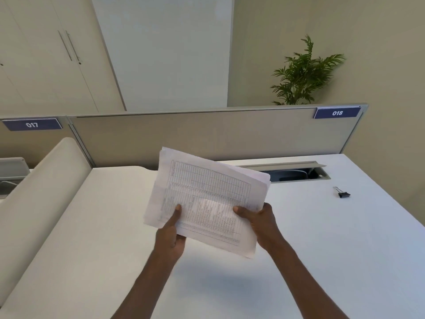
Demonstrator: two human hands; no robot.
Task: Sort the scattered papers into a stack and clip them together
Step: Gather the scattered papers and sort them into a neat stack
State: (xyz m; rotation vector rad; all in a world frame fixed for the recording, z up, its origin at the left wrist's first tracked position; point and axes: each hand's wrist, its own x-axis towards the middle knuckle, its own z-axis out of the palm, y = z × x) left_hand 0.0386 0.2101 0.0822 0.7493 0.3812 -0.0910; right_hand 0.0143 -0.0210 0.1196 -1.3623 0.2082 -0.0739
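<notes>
A loose stack of printed papers [207, 194] with tables on the top sheet is held in the air above the white desk [322, 238], its sheets not quite squared. My left hand [171, 233] grips the stack's lower left edge, thumb on top. My right hand [257, 218] grips its right edge, thumb on the top sheet. A black binder clip [343, 194] lies on the desk to the right, well apart from both hands.
A cable hatch [294, 172] stands open in the desk behind the papers. A beige partition [207, 134] with labels 017 and 018 closes the far edge. A rounded divider [46, 192] runs along the left. A plant [303, 74] stands beyond.
</notes>
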